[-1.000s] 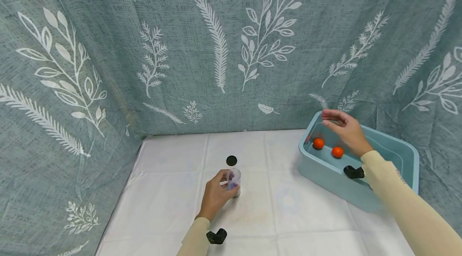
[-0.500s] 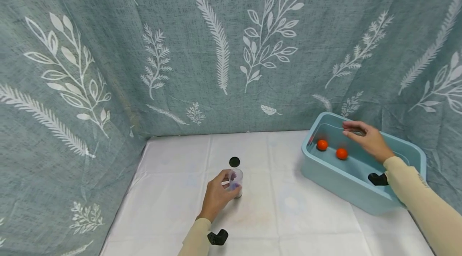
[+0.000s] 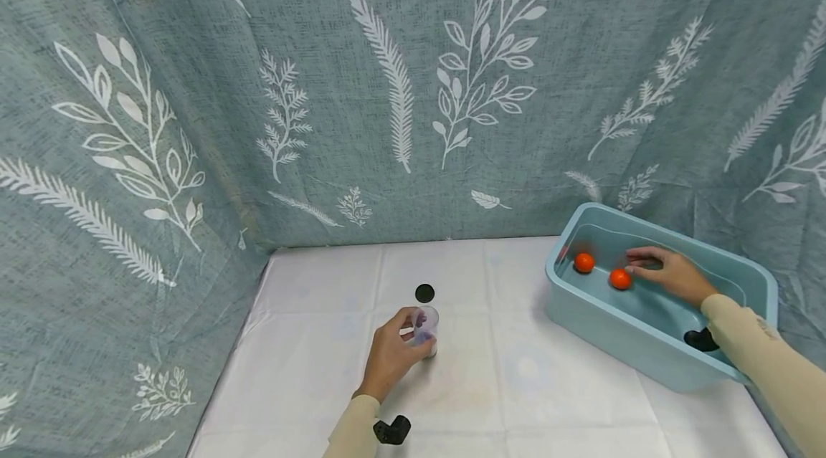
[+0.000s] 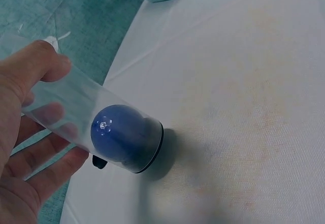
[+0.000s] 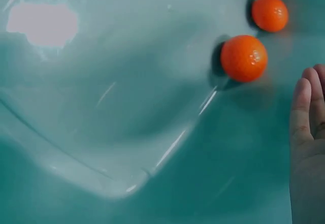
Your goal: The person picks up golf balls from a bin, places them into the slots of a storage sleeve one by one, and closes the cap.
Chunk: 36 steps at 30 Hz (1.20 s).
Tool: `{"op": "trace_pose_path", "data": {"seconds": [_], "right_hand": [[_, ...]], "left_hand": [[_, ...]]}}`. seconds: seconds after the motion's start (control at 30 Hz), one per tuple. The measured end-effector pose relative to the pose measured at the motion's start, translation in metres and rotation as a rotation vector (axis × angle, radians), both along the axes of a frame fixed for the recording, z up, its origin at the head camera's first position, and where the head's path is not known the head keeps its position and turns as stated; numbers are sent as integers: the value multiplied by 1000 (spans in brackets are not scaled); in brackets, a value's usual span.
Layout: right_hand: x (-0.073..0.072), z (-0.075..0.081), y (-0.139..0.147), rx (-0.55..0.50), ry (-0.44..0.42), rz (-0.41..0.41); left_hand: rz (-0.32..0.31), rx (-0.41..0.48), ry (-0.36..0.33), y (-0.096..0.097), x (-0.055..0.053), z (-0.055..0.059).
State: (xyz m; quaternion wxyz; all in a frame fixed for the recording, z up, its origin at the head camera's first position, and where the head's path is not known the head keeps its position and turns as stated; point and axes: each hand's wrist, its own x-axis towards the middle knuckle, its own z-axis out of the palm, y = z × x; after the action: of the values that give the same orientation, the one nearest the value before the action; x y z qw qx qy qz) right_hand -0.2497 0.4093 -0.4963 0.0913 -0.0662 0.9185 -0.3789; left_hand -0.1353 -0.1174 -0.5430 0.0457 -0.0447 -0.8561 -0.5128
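Observation:
My left hand (image 3: 390,355) grips a clear plastic tube (image 3: 426,317) standing on the white cloth. Inside its bottom end sits a blue ball (image 4: 117,132), seen through the wall in the left wrist view; a dark rim (image 4: 155,153) rings that end. My right hand (image 3: 670,275) is down inside the light blue bin (image 3: 619,315), holding nothing, with thumb and fingers extended. Its fingertips are right by the nearer orange ball (image 3: 620,279), and another orange ball (image 3: 584,262) lies farther left on the bin's floor. The right wrist view shows both balls apart from the fingers.
A flat black disc (image 3: 424,293) lies on the white tablecloth (image 3: 323,343) just behind the tube. The bin's raised walls surround my right hand. A grey-green leaf-patterned curtain (image 3: 387,85) hangs behind the table and along its sides.
My right hand has moved rightward and down, from above the bin's back rim to inside it beside the nearer orange ball. My left hand keeps holding the tube. The head view has shifted slightly.

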Motion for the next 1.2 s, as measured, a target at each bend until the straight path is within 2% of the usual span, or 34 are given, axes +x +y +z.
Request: {"op": "trace_pose_path", "data": {"seconds": [0.2,0.4,0.73,0.93,1.2], "right_hand": [[-4,-16,2,20,-48,74],[-6,-30,8,38,-37,142],[-11,-38,6,91,36,168],[-11,-39,3,129,47,193],[-7,-39,-3,198,-8,227]], "left_hand": [[-17,18,1,2,1,-3],[-41,30,0,3,2,-2],[-49,22,1,3,1,-4],[-45,-2,1,2,1,-4],[-45,8,-7,1,2,-5]]}}
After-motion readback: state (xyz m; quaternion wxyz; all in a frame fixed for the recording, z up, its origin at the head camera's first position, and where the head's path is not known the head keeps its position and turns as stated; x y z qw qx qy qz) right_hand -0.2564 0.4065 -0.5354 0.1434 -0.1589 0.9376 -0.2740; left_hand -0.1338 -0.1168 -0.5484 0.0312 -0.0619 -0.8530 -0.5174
